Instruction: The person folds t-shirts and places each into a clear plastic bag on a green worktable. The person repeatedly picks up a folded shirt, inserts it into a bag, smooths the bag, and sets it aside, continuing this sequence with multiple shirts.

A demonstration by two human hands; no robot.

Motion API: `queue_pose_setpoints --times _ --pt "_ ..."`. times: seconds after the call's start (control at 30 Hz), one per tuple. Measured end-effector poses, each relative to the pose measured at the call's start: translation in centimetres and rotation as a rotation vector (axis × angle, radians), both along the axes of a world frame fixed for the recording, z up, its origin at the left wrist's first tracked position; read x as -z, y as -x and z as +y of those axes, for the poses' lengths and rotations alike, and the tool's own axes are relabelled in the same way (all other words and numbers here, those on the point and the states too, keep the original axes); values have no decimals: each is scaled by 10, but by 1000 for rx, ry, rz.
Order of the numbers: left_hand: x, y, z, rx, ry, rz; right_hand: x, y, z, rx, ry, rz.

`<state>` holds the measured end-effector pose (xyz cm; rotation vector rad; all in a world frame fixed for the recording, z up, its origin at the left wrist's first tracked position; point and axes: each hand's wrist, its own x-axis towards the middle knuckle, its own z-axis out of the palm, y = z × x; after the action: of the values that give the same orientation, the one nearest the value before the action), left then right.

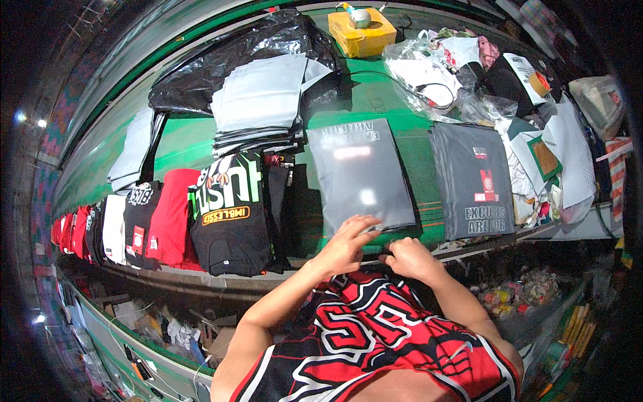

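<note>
A flat grey plastic-bagged garment (362, 171) with glossy reflections lies in front of me on the green table. My left hand (345, 246) is at its near edge, fingers stretched out and spread over the plastic. Just right of it, my right hand (412, 260) is closed, with thumb and fingers drawn together near the table's front edge. Whatever may be between those fingers is too small to make out. Farther right rests a second bagged dark garment (472, 177) with a red tag showing through.
Folded shirts (228, 214) in black, red and white line the table's front left edge. Behind them sit a stack of grey plastic bags (260, 94) and black plastic sheeting (234, 50). A yellow box (362, 37) stands at the back; loose packaging (422, 77) heaps at right.
</note>
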<state>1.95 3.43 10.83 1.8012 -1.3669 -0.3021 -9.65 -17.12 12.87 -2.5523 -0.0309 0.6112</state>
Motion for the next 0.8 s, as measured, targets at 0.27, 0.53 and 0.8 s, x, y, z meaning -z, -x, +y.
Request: queue_pose_setpoints --times 0.27,0.53,0.8 --pt "76 -9 47 -764 -318 218 71 -15 -69 643 29 -379" --pt "76 -24 40 -765 -190 751 109 -35 -88 899 -536 -56" --pt "-36 -110 6 -717 273 832 -7 -115 -103 769 -765 -512"
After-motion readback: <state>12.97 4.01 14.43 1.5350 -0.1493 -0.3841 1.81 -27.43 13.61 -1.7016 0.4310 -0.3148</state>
